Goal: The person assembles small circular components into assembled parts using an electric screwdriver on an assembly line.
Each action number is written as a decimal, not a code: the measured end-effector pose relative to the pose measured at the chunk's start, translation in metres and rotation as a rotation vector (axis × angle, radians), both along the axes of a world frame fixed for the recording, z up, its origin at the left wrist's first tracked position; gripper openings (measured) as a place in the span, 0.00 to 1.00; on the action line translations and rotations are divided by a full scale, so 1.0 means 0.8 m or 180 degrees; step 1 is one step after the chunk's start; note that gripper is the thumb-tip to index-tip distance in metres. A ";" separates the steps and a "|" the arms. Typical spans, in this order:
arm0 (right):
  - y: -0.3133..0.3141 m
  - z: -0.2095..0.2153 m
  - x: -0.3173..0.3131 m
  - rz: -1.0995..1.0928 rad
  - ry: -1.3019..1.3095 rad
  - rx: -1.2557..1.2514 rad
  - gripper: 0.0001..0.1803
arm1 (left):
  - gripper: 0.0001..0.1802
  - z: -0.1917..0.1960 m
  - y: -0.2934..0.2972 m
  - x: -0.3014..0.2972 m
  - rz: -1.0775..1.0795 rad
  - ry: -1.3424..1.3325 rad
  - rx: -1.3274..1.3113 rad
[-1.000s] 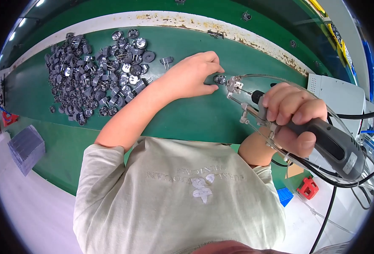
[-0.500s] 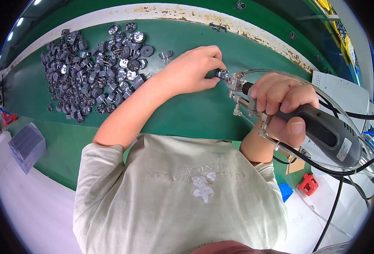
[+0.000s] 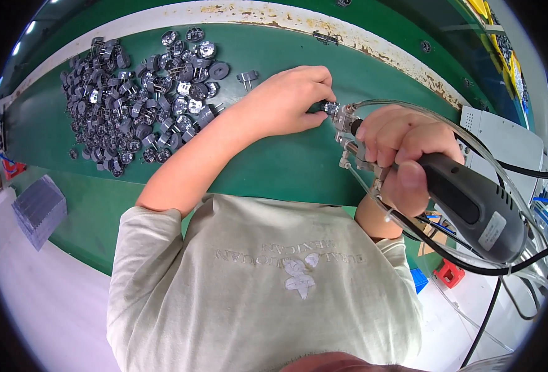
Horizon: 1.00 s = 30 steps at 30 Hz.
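Note:
My left hand (image 3: 289,102) pinches a small round dark part (image 3: 331,108) between thumb and fingers, with its shiny face turned right. My right hand (image 3: 404,152) wraps round a grey and black handheld power screwdriver (image 3: 472,208) with a metal feed head and a clear hose. The screwdriver's metal head (image 3: 346,119) meets the part's shiny face; the exact contact point is too small to make out. Just left of my left hand, a single grey part with metal pins (image 3: 247,79) lies on the green bench top (image 3: 249,167).
A large heap of similar grey parts (image 3: 134,105) covers the bench's left side. A rusty white rail (image 3: 274,15) runs along the far edge. Black cables (image 3: 460,270) and clear tubes trail at right, near a grey-white box (image 3: 503,146). Red holders and a grey stack (image 3: 39,211) stand lower down.
The screwdriver's rear end has swung a little toward me and left, my right hand with it. The part in my left hand has shifted slightly right, still against the tool's head.

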State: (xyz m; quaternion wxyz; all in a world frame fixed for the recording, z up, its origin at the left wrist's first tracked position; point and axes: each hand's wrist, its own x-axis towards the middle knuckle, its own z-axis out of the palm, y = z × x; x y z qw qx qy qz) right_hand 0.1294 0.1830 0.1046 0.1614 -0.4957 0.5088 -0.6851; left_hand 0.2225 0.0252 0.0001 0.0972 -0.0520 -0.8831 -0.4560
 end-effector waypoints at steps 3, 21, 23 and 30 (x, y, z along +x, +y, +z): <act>-0.004 -0.006 -0.005 -0.0043 0.0248 -0.0087 0.08 | 0.14 0.007 0.003 -0.002 -0.0083 0.0093 -0.0104; 0.023 -0.003 -0.009 -0.0177 -0.0132 -0.0675 0.23 | 0.29 0.000 -0.251 -0.107 0.2353 -0.1003 -0.2356; 0.028 -0.001 -0.010 -0.0238 -0.0439 -0.0858 0.24 | 0.39 0.010 -0.251 -0.098 0.2540 -0.1318 -0.2344; 0.032 -0.006 -0.022 -0.0252 -0.0160 -0.0981 0.23 | 0.20 -0.006 -0.250 -0.070 0.1397 -0.1023 -0.1332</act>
